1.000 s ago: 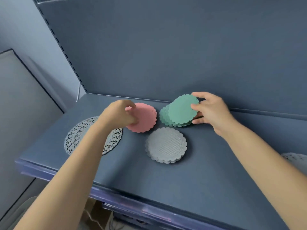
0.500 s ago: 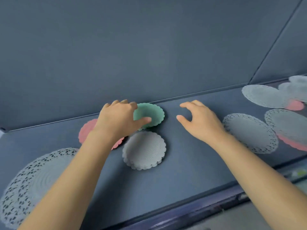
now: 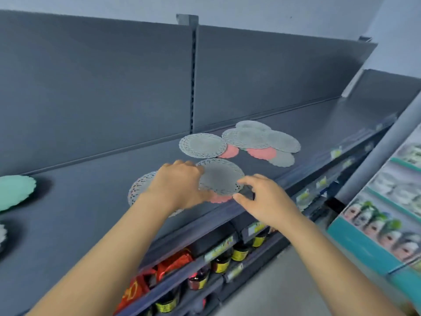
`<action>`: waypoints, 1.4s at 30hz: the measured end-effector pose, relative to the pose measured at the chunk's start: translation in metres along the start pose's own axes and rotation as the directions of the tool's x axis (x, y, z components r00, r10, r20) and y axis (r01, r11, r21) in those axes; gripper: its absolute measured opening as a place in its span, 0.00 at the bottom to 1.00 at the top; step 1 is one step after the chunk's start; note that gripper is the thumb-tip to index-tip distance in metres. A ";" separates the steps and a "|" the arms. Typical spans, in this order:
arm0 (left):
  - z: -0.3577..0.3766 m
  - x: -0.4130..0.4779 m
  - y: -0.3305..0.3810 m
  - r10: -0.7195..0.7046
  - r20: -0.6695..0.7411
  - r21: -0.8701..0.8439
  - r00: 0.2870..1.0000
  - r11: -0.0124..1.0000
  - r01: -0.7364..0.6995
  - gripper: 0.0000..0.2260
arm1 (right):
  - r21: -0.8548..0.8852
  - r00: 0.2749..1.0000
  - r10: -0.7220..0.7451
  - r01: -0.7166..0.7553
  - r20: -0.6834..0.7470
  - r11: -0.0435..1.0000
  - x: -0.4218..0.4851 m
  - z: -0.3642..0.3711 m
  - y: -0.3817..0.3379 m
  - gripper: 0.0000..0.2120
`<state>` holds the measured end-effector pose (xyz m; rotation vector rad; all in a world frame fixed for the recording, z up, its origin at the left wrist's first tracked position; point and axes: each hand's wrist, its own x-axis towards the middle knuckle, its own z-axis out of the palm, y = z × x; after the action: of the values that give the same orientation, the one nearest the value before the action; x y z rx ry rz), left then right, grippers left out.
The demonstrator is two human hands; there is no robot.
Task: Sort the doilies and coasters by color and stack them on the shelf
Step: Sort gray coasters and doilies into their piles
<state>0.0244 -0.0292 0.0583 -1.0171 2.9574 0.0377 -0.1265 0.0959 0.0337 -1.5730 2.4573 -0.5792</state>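
Item in hand: grey paper doily point(image 3: 220, 176), round, lace-edged, near the front lip of the dark shelf point(image 3: 91, 201), lying over a pink coaster point(image 3: 219, 198) whose edge shows beneath it. Left hand point(image 3: 180, 185): fingers over the doily's left rim, thumb beneath, apparently pinching it; motion blur softens the detail. Right hand point(image 3: 262, 201): thumb and forefinger parted at the near-right rim, not yet closed on it. Under the left wrist: a white lace doily point(image 3: 140, 188). Behind, unsorted: overlapping grey doilies point(image 3: 248, 136), two pink coasters point(image 3: 262, 153) and a grey coaster point(image 3: 283, 158) partly covered. Far left: green coaster stack point(image 3: 14, 192), with a grey stack just clipped at the frame edge. Change: half a second ago both hands were at the green, pink and grey stacks; they have since left those and crossed to the mixed spread on the right. Reading: one placement seems finished and the next pick is starting; most doilies remain unsorted. Lower shelf: labelled jars point(image 3: 221, 263), red packets point(image 3: 173, 263).
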 end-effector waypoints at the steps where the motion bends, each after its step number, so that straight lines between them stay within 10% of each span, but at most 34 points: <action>1: 0.003 0.012 0.021 0.006 -0.001 -0.011 1.000 1.000 -0.006 0.33 | 0.008 1.000 0.002 -0.002 0.005 1.000 0.000 -0.007 0.019 0.19; 15: 0.032 0.185 0.124 0.063 -0.073 -0.186 0.995 0.980 -0.076 0.15 | -0.158 0.998 0.041 -0.034 0.043 0.987 0.109 -0.043 0.167 0.23; 25: 0.044 0.311 0.113 -0.175 0.117 -0.193 0.978 0.962 0.196 0.48 | -0.108 0.966 0.166 -0.146 0.201 0.983 0.190 -0.060 0.211 0.53; 30: 0.038 0.325 0.113 -0.388 0.149 -0.300 0.909 0.859 0.416 0.58 | 0.062 0.945 0.195 -0.218 0.262 0.974 0.206 -0.063 0.216 0.49; 35: 0.028 0.331 0.089 -0.571 0.109 -0.616 0.814 0.603 0.506 0.39 | 0.265 0.936 0.158 -0.246 0.314 0.932 0.221 -0.064 0.235 0.43; 39: 0.014 0.303 0.052 -0.704 0.136 -0.493 0.697 0.562 0.664 0.25 | 0.419 0.947 0.043 -0.182 0.319 0.890 0.247 -0.080 0.262 0.27; 42: 0.017 0.283 0.055 -0.808 -0.135 -0.359 0.573 0.579 0.732 0.24 | 0.519 0.967 -0.025 -0.114 0.252 0.847 0.276 -0.097 0.283 0.22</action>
<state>-0.2326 -0.1591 0.0368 -2.4803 2.4193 0.3039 -0.5151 -0.0252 0.0252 -1.2650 1.9140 -0.8979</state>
